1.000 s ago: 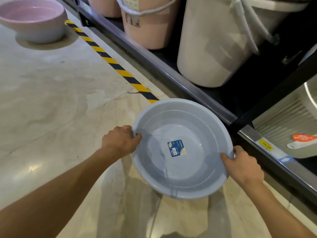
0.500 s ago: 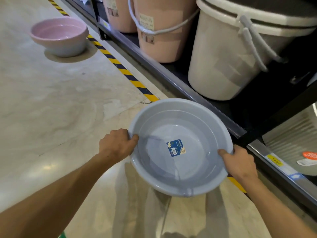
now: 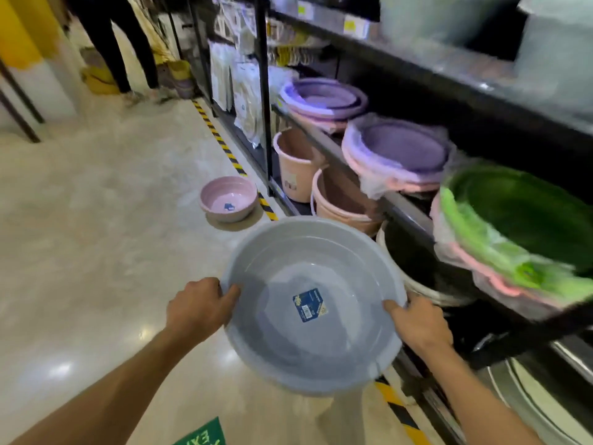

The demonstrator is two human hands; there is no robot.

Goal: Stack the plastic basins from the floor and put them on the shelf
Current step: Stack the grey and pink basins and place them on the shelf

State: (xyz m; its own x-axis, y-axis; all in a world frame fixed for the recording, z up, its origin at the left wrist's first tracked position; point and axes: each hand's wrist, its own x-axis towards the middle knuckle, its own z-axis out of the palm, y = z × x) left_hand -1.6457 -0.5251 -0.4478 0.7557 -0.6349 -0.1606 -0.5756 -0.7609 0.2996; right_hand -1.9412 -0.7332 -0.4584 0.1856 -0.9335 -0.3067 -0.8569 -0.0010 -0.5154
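A round grey plastic basin (image 3: 313,303), smooth and glossy with faint stepped rings down its wall, is held in the air above the floor (image 3: 96,252), beside the shelf (image 3: 407,213). The left hand (image 3: 199,305) grips its left rim with the thumb hooked inside and the fingers curled under; the right hand (image 3: 417,322) grips the right rim the same way. Nothing lies in the basin but a small blue label (image 3: 309,304) stuck to its bottom, its print too small to read.

A second basin, a pink basin (image 3: 228,198), sits upright on the polished, marbled floor, just beside the yellow-and-black striped tape (image 3: 224,149) that runs along the foot of the shelf. It holds only a small blue sticker on its bottom.

On the dark metal shelf stand stacks of shallow basins: a purple-and-pink stack (image 3: 324,99) at the back, a purple stack wrapped in thin clear film (image 3: 398,152), and a green stack over pink ones (image 3: 519,226), also in film. Below them stand two pink buckets (image 3: 321,184), one behind the other, the farther with a pale label that cannot be read.

At the bottom edge a green floor sign (image 3: 202,435) shows white letters, cut off. Far up the aisle, a person's dark trouser legs (image 3: 118,46) stand on the floor.
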